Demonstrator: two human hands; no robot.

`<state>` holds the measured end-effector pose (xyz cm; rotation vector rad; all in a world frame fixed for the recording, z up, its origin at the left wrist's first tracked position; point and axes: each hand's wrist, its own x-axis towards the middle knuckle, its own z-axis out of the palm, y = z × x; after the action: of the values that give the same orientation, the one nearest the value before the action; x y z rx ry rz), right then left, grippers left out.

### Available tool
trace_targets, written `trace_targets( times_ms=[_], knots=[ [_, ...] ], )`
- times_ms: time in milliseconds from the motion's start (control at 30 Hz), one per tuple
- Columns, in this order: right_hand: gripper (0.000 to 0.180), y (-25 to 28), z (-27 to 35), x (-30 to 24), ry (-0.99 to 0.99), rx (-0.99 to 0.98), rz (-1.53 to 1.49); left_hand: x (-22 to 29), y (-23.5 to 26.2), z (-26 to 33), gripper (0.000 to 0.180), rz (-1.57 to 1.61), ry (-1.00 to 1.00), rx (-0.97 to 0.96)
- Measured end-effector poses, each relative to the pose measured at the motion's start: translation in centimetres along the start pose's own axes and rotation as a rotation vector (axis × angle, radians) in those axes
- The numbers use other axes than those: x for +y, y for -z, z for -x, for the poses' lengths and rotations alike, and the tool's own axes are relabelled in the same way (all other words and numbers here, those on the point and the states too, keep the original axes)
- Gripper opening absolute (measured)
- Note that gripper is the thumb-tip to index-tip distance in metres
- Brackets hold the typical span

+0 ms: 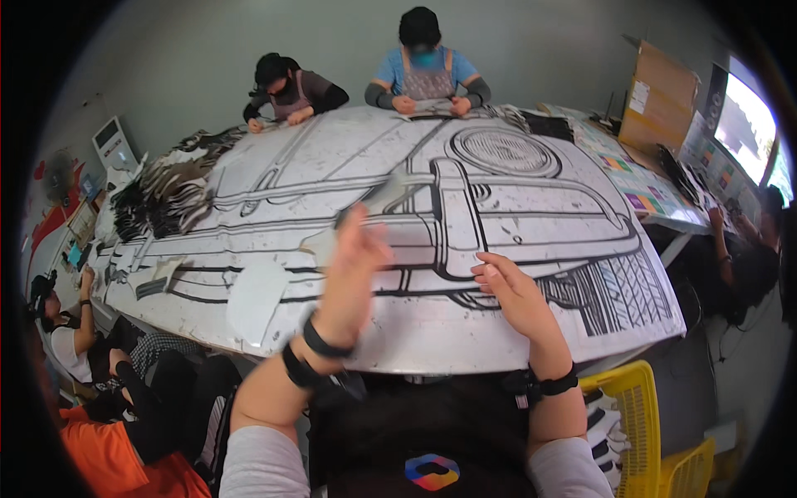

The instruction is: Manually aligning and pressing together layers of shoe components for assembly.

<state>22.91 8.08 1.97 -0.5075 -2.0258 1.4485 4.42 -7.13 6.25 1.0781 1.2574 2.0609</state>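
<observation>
My left hand [357,257] is raised over the table, its fingers smeared by motion. Beyond its fingertips is a blurred grey piece with a dark edge [382,195]; I cannot tell whether the hand touches it. A cream-coloured piece [318,243] shows beside the same hand, partly covered by it. To the right, my right hand [515,295] hovers above the table's near part, fingers loosely stretched and holding nothing. Left of my left wrist lies a flat white piece [256,299]. Farther left is a pale glove-like piece with a dark grey end [160,280].
The big table [398,332] has a black line drawing of a vehicle. A heap of dark and pale glove-like pieces [170,187] covers its far left. Two people work across it; others sit at both sides. A yellow crate [635,415] stands at my right, a cardboard box [660,95] far right.
</observation>
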Motion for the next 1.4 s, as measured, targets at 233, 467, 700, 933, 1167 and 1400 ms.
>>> trace_targets(
  times_ms=[233,467,700,933,1167,1400],
  knots=[
    [0.061,-2.5,6.4,1.4,-0.156,0.190,-0.489,-4.9,-5.4,11.4,0.066,-0.135,0.331,-0.843],
    [0.056,3.0,8.1,2.1,-0.134,0.157,-0.218,4.5,4.5,9.3,0.034,-0.865,-0.185,-0.387],
    [0.053,5.6,8.8,1.7,-0.124,0.091,-0.170,2.7,17.8,9.4,0.040,-1.583,-0.072,0.238],
    [0.050,4.0,7.6,2.4,-0.167,-0.004,-0.146,0.1,21.5,9.3,0.057,-1.699,-0.068,0.347],
    [0.047,1.9,7.1,2.7,-0.184,0.270,0.121,0.1,20.2,9.0,0.046,-1.177,-0.070,0.559],
    [0.055,1.6,6.8,2.9,0.001,0.274,0.571,2.8,13.3,8.8,0.031,-0.351,-0.427,0.633]
  ],
)
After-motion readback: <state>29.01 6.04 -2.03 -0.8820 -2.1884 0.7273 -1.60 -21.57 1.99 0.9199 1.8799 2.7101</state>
